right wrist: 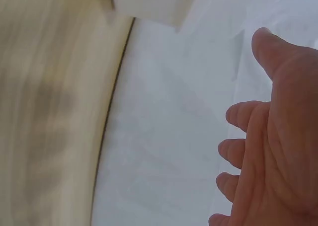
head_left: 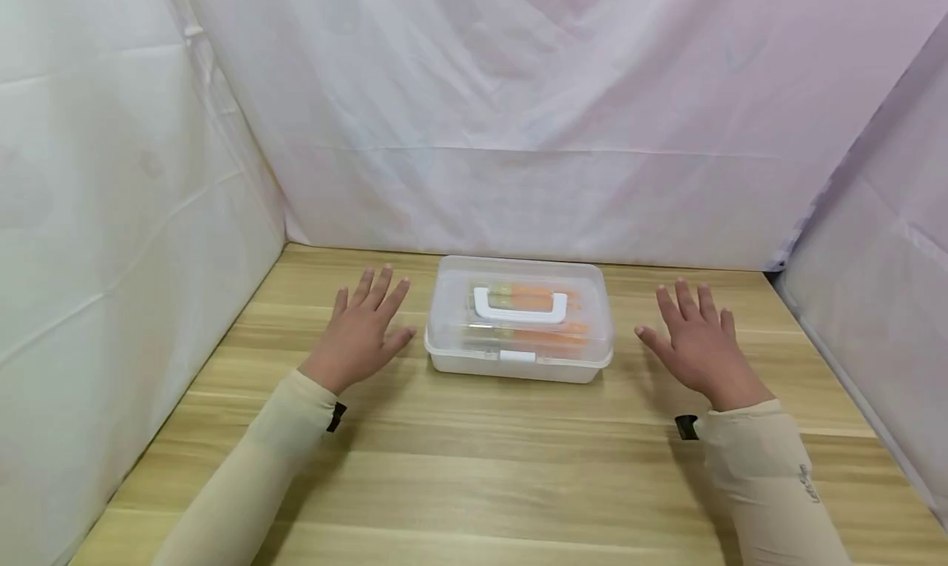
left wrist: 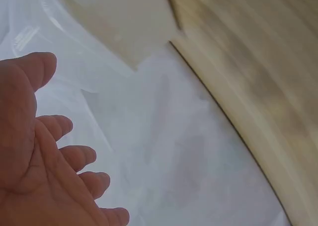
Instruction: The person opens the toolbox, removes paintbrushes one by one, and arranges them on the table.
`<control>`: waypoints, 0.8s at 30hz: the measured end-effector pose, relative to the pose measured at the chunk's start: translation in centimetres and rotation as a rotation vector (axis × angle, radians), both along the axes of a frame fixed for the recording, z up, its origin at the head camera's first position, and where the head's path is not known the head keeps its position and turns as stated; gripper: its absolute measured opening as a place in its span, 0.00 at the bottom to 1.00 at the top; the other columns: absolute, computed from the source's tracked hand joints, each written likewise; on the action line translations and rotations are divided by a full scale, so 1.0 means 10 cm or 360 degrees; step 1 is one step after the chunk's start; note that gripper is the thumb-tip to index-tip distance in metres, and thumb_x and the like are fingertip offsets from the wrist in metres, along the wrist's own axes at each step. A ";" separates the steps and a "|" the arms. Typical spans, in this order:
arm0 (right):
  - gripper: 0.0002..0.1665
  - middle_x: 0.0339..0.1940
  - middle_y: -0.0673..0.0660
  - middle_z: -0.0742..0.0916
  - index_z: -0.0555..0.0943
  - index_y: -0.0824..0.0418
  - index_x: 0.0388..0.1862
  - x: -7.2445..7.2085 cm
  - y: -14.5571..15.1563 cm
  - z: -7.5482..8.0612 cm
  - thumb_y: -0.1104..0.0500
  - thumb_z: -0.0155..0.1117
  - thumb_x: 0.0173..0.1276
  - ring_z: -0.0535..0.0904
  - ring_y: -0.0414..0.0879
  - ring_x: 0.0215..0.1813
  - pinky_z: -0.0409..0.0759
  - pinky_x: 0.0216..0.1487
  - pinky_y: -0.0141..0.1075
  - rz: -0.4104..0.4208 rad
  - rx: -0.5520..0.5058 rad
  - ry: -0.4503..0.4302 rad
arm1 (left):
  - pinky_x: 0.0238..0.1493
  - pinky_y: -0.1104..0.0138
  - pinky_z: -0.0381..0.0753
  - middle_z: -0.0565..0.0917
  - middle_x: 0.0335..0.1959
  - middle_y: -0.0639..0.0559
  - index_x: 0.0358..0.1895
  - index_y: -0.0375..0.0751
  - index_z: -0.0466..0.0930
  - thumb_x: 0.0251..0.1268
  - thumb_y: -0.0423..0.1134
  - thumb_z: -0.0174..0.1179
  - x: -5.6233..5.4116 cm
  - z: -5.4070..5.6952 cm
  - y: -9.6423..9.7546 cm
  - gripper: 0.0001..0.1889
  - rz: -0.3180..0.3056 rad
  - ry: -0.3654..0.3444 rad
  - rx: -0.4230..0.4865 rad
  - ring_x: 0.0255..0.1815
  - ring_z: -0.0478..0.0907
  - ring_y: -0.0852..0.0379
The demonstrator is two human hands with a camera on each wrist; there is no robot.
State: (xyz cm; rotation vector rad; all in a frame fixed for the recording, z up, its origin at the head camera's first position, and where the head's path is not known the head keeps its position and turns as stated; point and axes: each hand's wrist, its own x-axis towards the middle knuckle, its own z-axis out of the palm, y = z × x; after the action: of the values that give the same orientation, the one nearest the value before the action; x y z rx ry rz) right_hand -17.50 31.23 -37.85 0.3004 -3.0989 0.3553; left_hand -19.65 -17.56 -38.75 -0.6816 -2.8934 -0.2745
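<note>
A lidded plastic box [head_left: 518, 368] sits on the wooden table between the two hands. Its see-through lid carries a white carry handle [head_left: 521, 315], and a white latch [head_left: 517, 356] closes the front. Through the lid show several long items with orange and yellow-green parts [head_left: 548, 336], blurred by the plastic. To the left of the box, my left hand [head_left: 359, 336] is spread with straight fingers, its thumb tip a little short of the box's side. My right hand [head_left: 699, 348] is likewise spread on the other side, farther from the box. Neither hand holds anything.
The light wood-grain table [head_left: 474, 484] is bounded by white cloth at the back [head_left: 518, 138], the left [head_left: 111, 220] and the right [head_left: 881, 220]. Both forearms wear pale sleeves [head_left: 259, 451], with a black strap piece [head_left: 687, 427] at each wrist.
</note>
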 end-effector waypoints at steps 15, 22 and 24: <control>0.48 0.81 0.64 0.38 0.42 0.62 0.82 0.07 -0.34 0.23 0.36 0.43 0.78 0.23 0.60 0.78 0.34 0.69 0.70 0.0222 0.0050 0.0100 | 0.71 0.36 0.44 0.42 0.81 0.41 0.80 0.46 0.50 0.73 0.60 0.51 0.15 0.28 0.37 0.40 -0.0195 0.0048 -0.0003 0.80 0.36 0.39; 0.48 0.82 0.64 0.42 0.45 0.61 0.82 0.12 -0.62 0.26 0.36 0.45 0.77 0.27 0.60 0.80 0.36 0.71 0.67 0.0348 0.0059 0.0130 | 0.72 0.38 0.44 0.45 0.81 0.41 0.80 0.47 0.53 0.73 0.59 0.53 0.17 0.26 0.57 0.39 -0.0295 0.0166 -0.0034 0.80 0.37 0.41; 0.48 0.82 0.64 0.43 0.46 0.60 0.82 0.10 -0.72 0.25 0.35 0.46 0.77 0.30 0.61 0.80 0.37 0.72 0.66 0.0391 0.0079 0.0149 | 0.73 0.38 0.44 0.44 0.81 0.42 0.80 0.47 0.52 0.73 0.60 0.52 0.16 0.26 0.63 0.39 -0.0312 0.0190 -0.0047 0.81 0.36 0.42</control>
State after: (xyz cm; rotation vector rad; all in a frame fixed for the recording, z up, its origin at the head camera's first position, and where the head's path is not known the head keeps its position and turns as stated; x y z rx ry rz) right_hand -16.48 24.03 -35.38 0.6809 -2.9865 0.2586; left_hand -18.07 -11.26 -36.12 -0.9549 -2.7256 -0.2065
